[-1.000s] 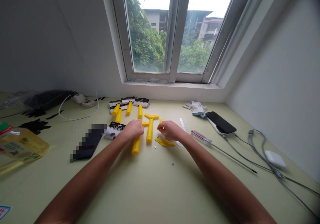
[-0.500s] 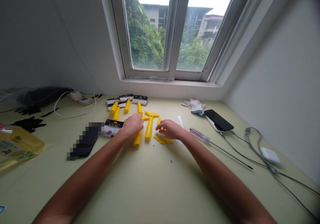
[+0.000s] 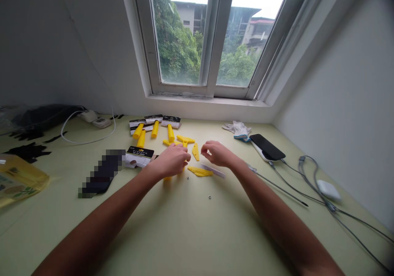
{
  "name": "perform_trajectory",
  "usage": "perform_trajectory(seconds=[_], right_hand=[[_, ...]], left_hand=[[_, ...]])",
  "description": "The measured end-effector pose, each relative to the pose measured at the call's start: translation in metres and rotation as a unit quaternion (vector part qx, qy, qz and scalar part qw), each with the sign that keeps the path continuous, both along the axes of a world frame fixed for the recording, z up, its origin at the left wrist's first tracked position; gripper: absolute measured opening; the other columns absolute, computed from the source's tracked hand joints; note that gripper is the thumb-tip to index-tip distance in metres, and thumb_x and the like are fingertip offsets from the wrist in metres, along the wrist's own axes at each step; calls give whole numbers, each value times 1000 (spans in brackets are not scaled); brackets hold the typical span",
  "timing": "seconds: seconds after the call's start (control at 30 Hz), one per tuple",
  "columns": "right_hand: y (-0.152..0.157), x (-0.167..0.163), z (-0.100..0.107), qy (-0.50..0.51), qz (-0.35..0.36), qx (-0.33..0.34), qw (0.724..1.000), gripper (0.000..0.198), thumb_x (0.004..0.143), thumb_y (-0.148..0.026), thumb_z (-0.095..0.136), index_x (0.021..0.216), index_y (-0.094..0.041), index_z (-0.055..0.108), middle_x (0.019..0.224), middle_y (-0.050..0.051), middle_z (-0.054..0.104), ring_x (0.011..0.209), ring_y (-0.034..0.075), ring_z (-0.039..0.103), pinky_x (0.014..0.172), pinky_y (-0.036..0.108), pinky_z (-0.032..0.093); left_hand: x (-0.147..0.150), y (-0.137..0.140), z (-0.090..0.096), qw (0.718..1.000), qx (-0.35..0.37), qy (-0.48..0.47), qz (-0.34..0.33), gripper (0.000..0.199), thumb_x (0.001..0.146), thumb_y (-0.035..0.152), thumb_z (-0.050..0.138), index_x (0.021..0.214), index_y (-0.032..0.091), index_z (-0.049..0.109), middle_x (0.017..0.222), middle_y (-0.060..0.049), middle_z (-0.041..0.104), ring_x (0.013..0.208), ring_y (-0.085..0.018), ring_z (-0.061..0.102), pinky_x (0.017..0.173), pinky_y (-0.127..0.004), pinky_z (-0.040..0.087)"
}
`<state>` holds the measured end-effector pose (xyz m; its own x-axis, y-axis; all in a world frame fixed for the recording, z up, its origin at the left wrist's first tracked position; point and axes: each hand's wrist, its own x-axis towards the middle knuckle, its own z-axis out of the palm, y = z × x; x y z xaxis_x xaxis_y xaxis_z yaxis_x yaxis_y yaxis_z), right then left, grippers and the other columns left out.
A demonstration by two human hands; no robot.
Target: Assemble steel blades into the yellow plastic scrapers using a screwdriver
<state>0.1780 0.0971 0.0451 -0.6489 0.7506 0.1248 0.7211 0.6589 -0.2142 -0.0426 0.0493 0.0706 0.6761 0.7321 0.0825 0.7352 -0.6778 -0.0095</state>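
Note:
My left hand [image 3: 174, 160] is curled over a yellow T-shaped scraper handle [image 3: 185, 139], its grip mostly hidden under the fingers. Another yellow scraper handle [image 3: 168, 143] lies beside it, partly covered by the same hand. My right hand [image 3: 218, 153] hovers to the right with thumb and fingers pinched; anything between the fingertips is too small to make out. Near it lie an upright-pointing yellow plate [image 3: 195, 152], a second yellow plate with holes [image 3: 200, 172] and a thin metal blade [image 3: 217, 171]. Two small nuts, one nearer [image 3: 209, 197] and one farther [image 3: 188, 178], rest on the table.
Several carded yellow scrapers [image 3: 155, 129] lie at the back, with a printed card [image 3: 140, 157] in front. A dark phone [image 3: 103, 171] and yellow pouch [image 3: 23, 177] are left. Rightward are gloves [image 3: 237, 129], a phone [image 3: 267, 146], cables [image 3: 303, 173], a screwdriver [image 3: 280, 189] and a white case [image 3: 328, 189].
My left hand has moved right and nearer, from the left scraper onto the other handle. My right hand has shifted slightly right and away from the yellow plates, its fingertips drawn together.

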Motion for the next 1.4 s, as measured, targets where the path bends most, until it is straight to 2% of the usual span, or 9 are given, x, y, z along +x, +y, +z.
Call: perform_trajectory(seconds=[0.2, 0.4, 0.57, 0.73, 0.83, 0.97, 1.17, 1.3, 1.4], right_hand=[[12, 48, 4, -41, -84, -64, 994, 15, 78, -20, 56, 78, -18, 72, 80, 6, 70, 69, 16, 60, 62, 24, 40], [12, 43, -8, -30, -93, -104, 990, 16, 77, -21, 57, 79, -20, 73, 82, 4, 72, 70, 16, 61, 59, 23, 40], [6, 47, 13, -2, -89, -98, 991, 21, 80, -18, 52, 84, -19, 73, 86, 5, 73, 76, 17, 62, 66, 24, 42], [-36, 42, 36, 6, -26, -106, 994, 20, 82, -19, 55, 90, -22, 72, 86, 2, 72, 76, 14, 62, 70, 22, 43], [-71, 33, 28, 7, 74, -169, 983, 21, 81, -19, 57, 97, -24, 70, 83, 0, 71, 71, 12, 61, 67, 22, 44], [-96, 25, 6, 9, 103, -177, 979, 18, 81, -21, 60, 95, -24, 69, 90, 1, 68, 75, 13, 60, 69, 23, 44], [-98, 20, -8, 12, 104, -171, 980, 10, 81, -16, 55, 80, -20, 64, 85, 1, 66, 76, 14, 58, 69, 24, 43], [-95, 24, -1, 25, 86, -172, 981, 10, 81, -16, 54, 82, -20, 63, 83, 1, 67, 73, 14, 58, 66, 24, 43], [-73, 36, 11, 63, 27, -145, 987, 11, 84, -22, 55, 85, -20, 65, 81, 1, 68, 70, 13, 58, 65, 23, 43]], left_hand=[[23, -24, -7, 994, 13, 68, -79, 10, 71, 10, 59, 72, 17, 67, 74, -7, 66, 80, -22, 53, 71, -34, 36], [23, -27, -11, 994, -8, 94, -59, 12, 70, 7, 58, 69, 16, 65, 70, -7, 67, 78, -22, 54, 74, -35, 35], [23, -24, -8, 993, -13, 98, -59, 17, 71, 2, 55, 68, 16, 64, 70, -7, 66, 76, -21, 55, 76, -35, 34], [23, -23, -8, 994, -22, 89, -63, 18, 71, 1, 54, 65, 16, 63, 70, -6, 66, 77, -20, 54, 76, -35, 33], [21, -23, -8, 994, -30, 78, -69, 16, 72, 4, 55, 66, 17, 63, 72, -6, 65, 78, -20, 53, 74, -35, 32], [20, -21, -10, 994, -45, 69, -73, 12, 75, 11, 56, 66, 16, 63, 72, -7, 65, 79, -21, 52, 72, -34, 32], [19, -19, -11, 993, -74, 57, -75, 12, 75, 13, 55, 67, 17, 63, 71, -7, 64, 79, -21, 53, 72, -34, 33], [20, -15, -8, 992, -98, 27, -77, 8, 71, 13, 57, 68, 18, 62, 71, -4, 64, 79, -20, 54, 74, -32, 36], [21, 0, -5, 987, -142, -34, -63, 7, 70, 16, 58, 73, 20, 64, 77, -1, 65, 76, -16, 56, 70, -27, 39]])
